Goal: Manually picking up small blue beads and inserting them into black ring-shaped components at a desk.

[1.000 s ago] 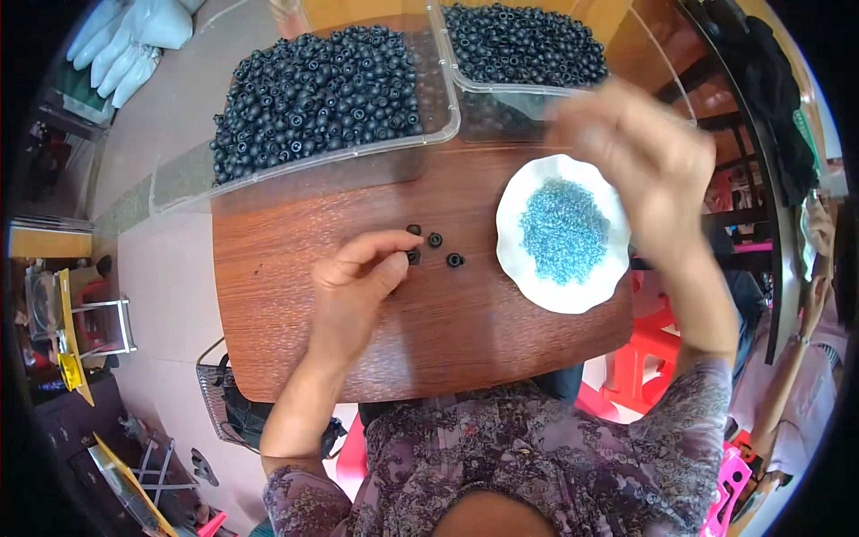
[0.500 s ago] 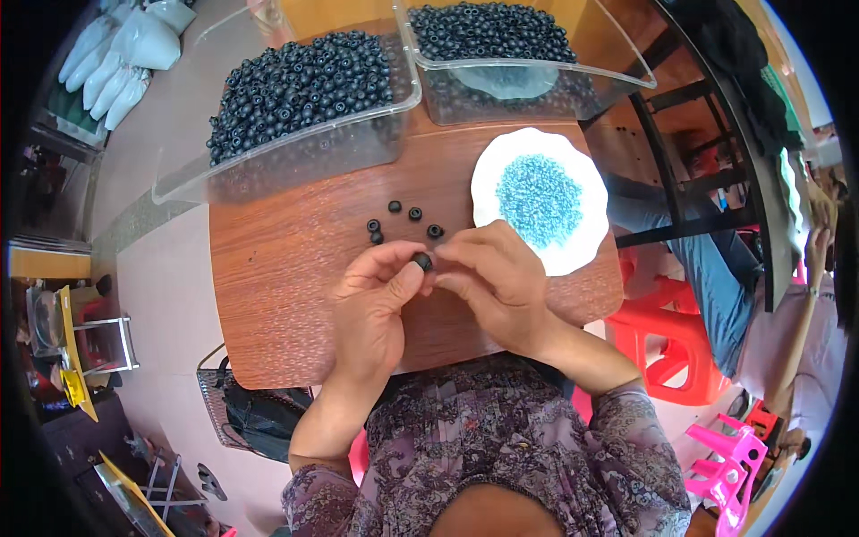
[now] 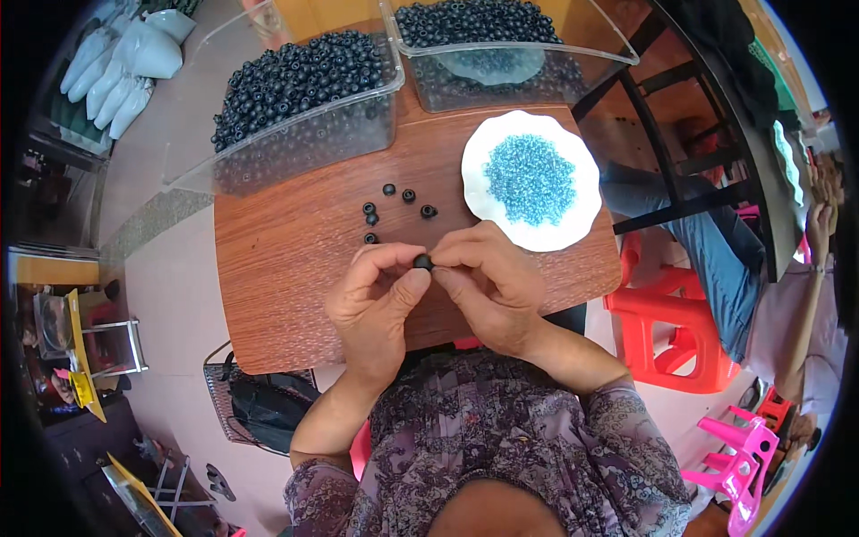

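A round black bead [image 3: 422, 261] is pinched between the thumb and forefinger of my left hand [image 3: 374, 300]. My right hand [image 3: 492, 277] meets it from the right, its thumb and fingertips closed at the bead's edge. Whether those fingertips hold something small as well is hidden. Just beyond my hands, several loose black beads with holes [image 3: 409, 195] lie on the brown wooden table [image 3: 277, 295]. Right of them stands a white scalloped plate [image 3: 476, 191] with a heap of tiny light-blue beads [image 3: 532, 179] in it.
Two clear plastic bins, the left bin [image 3: 295, 118] and the right bin [image 3: 528, 45], hold many black beads at the table's far side. A red stool [image 3: 662, 331] stands to the right, near a seated person [image 3: 716, 268]. A black wire basket [image 3: 259, 407] sits at lower left.
My right fingertips have closed in on the bead in my left hand, and the bead is turned differently. The table and plate appear slightly higher in the picture. One more loose bead shows.
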`<state>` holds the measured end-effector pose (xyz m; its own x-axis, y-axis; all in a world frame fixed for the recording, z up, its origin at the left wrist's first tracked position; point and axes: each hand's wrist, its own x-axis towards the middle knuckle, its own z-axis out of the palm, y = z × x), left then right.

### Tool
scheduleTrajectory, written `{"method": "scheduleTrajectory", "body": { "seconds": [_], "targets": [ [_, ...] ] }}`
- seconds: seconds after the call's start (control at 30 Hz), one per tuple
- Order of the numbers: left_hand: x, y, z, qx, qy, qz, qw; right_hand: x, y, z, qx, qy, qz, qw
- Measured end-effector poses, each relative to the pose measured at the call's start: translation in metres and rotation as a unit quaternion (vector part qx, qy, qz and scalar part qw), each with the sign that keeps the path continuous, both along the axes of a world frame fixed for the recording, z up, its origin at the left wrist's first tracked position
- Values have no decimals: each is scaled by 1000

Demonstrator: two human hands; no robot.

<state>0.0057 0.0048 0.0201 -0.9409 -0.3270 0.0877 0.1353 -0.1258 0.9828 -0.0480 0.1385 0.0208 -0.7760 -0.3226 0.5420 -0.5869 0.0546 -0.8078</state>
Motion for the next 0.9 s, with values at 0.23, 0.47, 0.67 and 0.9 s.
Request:
{"method": "scheduleTrajectory", "body": {
  "seconds": [0.23, 0.47, 0.67, 0.9],
  "targets": [
    [3, 7, -1, -38, 17, 26, 999, 3, 5, -6, -26, -81, 45, 995],
    [1, 6, -1, -66, 21, 25, 997, 3, 5, 0, -50, -214, 85, 972],
    [1, 0, -2, 99, -43, -29, 994, -6, 8, -16, -137, -342, 156, 916],
    [0, 0, -9, 341, -114, -79, 930, 0, 2, -9, -160, -372, 155, 901]
  ]
}}
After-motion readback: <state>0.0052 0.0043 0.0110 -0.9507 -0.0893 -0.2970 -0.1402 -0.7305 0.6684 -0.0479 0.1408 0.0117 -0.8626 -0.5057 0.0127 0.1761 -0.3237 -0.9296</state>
